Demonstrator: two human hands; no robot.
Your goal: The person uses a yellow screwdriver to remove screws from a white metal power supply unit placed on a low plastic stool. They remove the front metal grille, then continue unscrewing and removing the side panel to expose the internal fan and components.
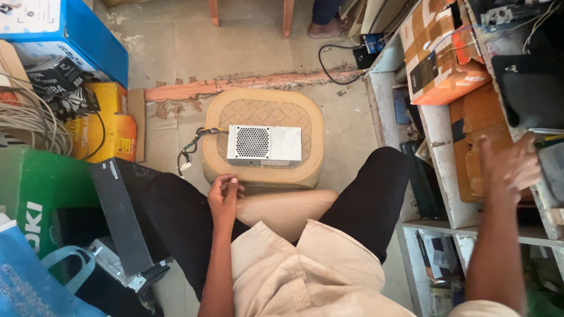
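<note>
Mid-reach: my right hand (510,164), fingers spread and holding nothing, is at the shelf (439,141). Left hand (225,196) rests loosely curled, empty, near the power supply (264,145) on the stool (263,108). Next move probably needs a pick from the shelf.

One power supply unit (264,145), one stool (262,136), two hands.
</note>
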